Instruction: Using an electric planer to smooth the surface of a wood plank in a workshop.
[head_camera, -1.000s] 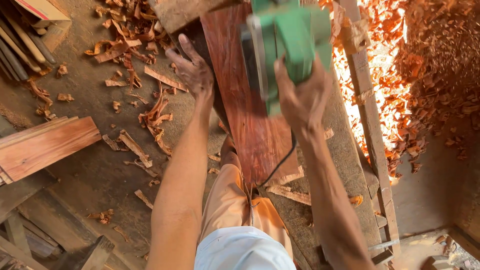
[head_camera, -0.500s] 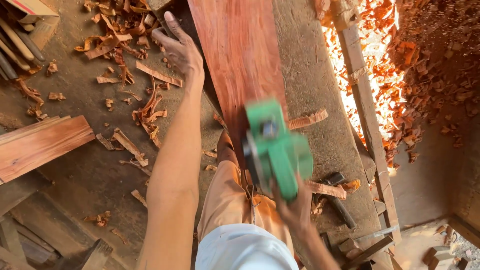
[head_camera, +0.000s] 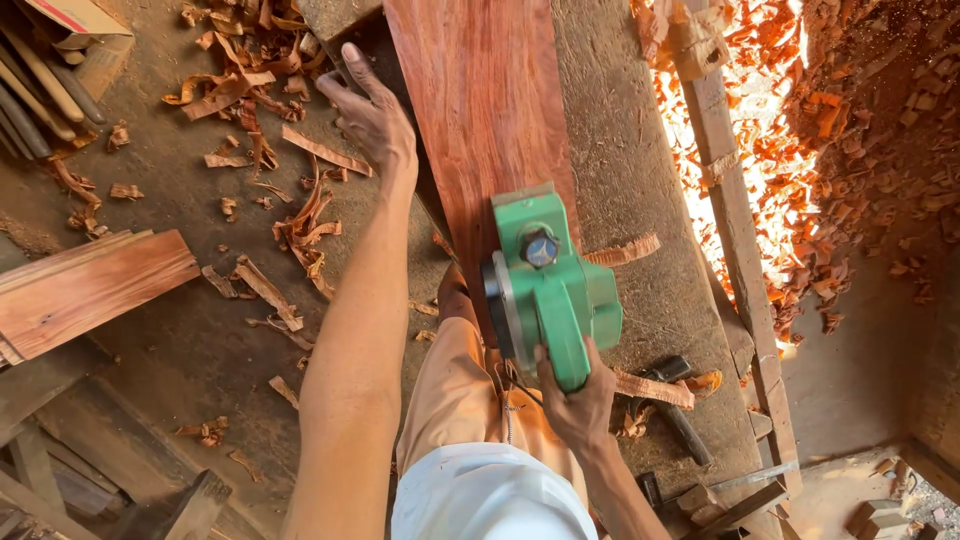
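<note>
Gripping a green planer (head_camera: 553, 285), right hand (head_camera: 578, 405) works; left hand (head_camera: 372, 115) steadies the red plank (head_camera: 480, 100)

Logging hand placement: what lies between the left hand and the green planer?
Head view: only bare red board between the left hand, on its edge, and the green planer.

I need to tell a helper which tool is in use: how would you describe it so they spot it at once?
Find the long reddish plank running down the workbench. At its near end sits the power planer, gripped by the right hand. It is the only bright green thing among brown wood and shavings.
</note>
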